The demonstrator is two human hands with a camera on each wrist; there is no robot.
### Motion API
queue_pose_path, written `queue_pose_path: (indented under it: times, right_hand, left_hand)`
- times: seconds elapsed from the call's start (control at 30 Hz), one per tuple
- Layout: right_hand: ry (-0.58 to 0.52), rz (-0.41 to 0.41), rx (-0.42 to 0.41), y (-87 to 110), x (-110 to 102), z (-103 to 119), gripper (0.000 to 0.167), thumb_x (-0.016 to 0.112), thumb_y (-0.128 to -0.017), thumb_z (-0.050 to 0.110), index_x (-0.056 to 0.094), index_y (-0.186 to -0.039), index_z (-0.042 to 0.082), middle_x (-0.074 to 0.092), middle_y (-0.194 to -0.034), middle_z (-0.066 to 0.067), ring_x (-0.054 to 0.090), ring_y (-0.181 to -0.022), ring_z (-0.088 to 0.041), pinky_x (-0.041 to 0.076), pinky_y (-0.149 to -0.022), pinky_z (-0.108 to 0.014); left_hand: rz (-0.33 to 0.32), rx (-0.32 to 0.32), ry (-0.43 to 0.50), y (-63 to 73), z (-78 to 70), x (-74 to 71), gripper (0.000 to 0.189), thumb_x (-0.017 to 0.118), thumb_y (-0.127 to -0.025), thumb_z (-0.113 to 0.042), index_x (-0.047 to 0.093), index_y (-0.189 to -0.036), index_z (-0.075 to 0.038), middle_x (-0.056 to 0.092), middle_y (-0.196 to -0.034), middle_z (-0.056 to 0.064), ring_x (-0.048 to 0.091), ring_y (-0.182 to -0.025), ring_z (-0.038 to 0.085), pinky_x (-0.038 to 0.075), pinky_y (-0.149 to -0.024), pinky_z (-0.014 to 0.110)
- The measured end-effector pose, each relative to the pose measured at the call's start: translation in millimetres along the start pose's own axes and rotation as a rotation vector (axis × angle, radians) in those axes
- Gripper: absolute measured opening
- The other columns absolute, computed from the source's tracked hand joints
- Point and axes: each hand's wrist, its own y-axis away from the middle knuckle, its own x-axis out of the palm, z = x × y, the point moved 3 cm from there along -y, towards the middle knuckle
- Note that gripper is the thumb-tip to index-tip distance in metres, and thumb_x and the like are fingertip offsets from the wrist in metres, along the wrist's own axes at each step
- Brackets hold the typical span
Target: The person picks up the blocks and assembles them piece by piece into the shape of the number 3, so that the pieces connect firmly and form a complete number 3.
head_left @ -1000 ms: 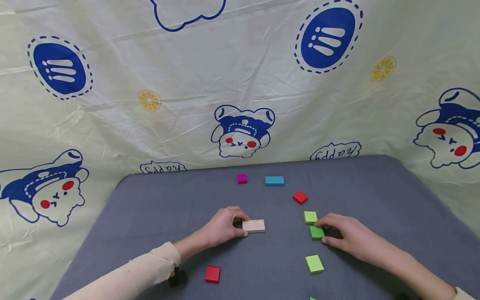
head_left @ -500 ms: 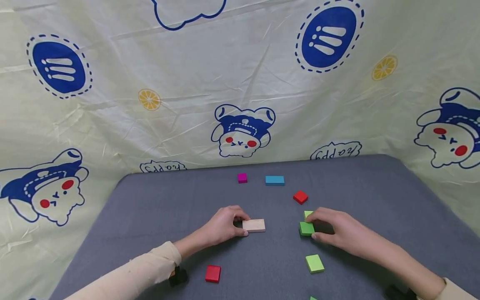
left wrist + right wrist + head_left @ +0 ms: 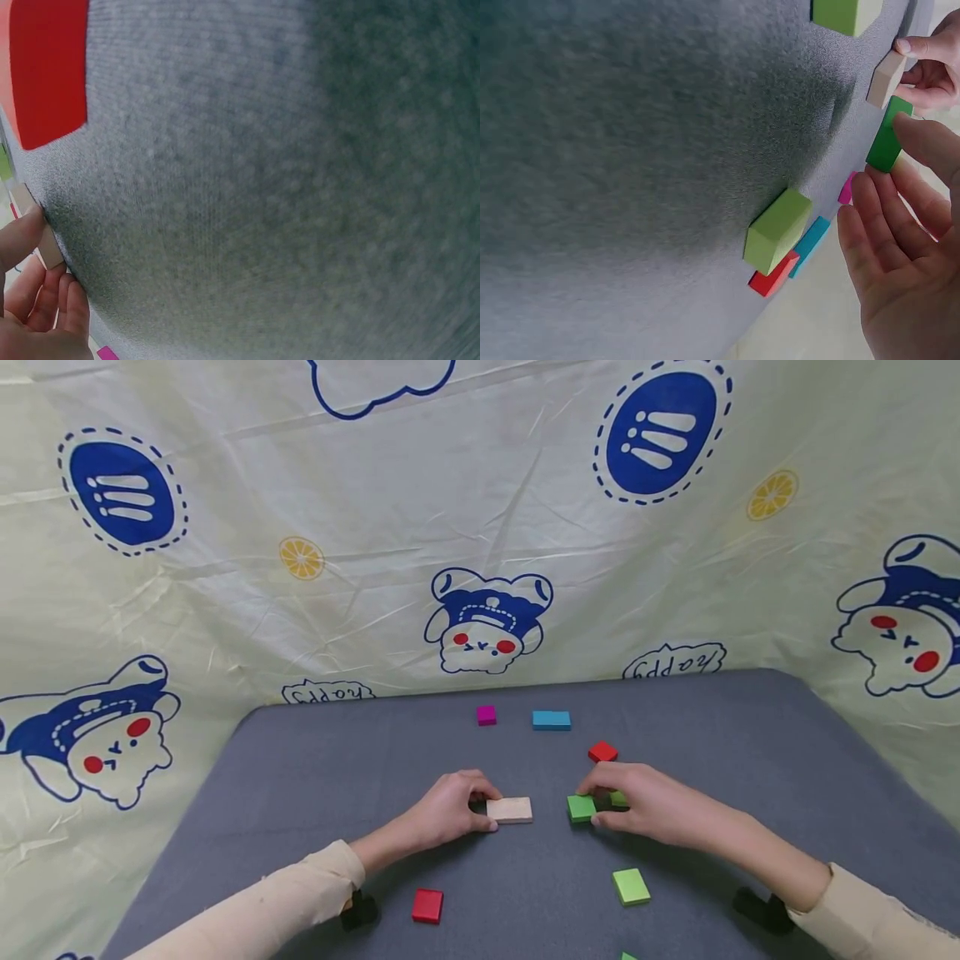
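My left hand pinches the left end of a pale wooden block lying flat on the grey cloth, thumb at the near side and fingers at the far side. To its right, my right hand holds a green block between thumb and fingertips, a small gap from the wooden block's right end. The right wrist view shows the green block with the thumb over one side and fingers at the other. A light green block is mostly hidden behind the right hand.
On the grey table lie a magenta block and a blue block at the back. A red block sits beyond my right hand. Nearer are another red block, a light green block and a green corner.
My right hand has moved left with the green block, from beside the light green blocks toward the wooden block. My left hand keeps its pinch on the wooden block in the same place.
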Motion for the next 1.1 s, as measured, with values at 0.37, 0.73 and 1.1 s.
queue_pose_path:
  times: [0.37,0.73,1.1]
  right_hand:
    - [-0.004,0.092,0.02,-27.5,7,3,0.027,0.077,-0.086,0.019,0.069,-0.111,0.021,0.061,-0.105,0.013,0.058,-0.096,-0.01,0.051,-0.085,-0.036]
    - [0.004,0.117,0.018,-45.6,18,5,0.027,0.078,-0.085,0.016,0.069,-0.11,0.019,0.061,-0.104,0.01,0.058,-0.094,-0.013,0.051,-0.084,-0.035]
    - [-0.021,0.105,0.02,-48.4,28,5,0.025,0.078,-0.085,0.018,0.067,-0.108,0.019,0.059,-0.1,0.011,0.056,-0.091,-0.012,0.049,-0.082,-0.033]
  left_hand:
    - [0.004,0.009,0.005,-0.1,0.1,-0.7,0.024,0.082,-0.08,-0.012,0.074,-0.103,-0.011,0.06,-0.094,-0.008,0.054,-0.087,0.011,0.045,-0.079,0.024]
    - [0.008,0.006,0.015,0.0,-0.7,-1.5,0.024,0.082,-0.081,-0.011,0.073,-0.104,-0.01,0.06,-0.094,-0.007,0.055,-0.088,0.013,0.046,-0.079,0.023]
    - [0.008,-0.007,0.035,0.2,0.8,-1.6,0.025,0.081,-0.081,-0.011,0.074,-0.105,-0.011,0.061,-0.095,-0.006,0.055,-0.088,0.012,0.046,-0.08,0.024]
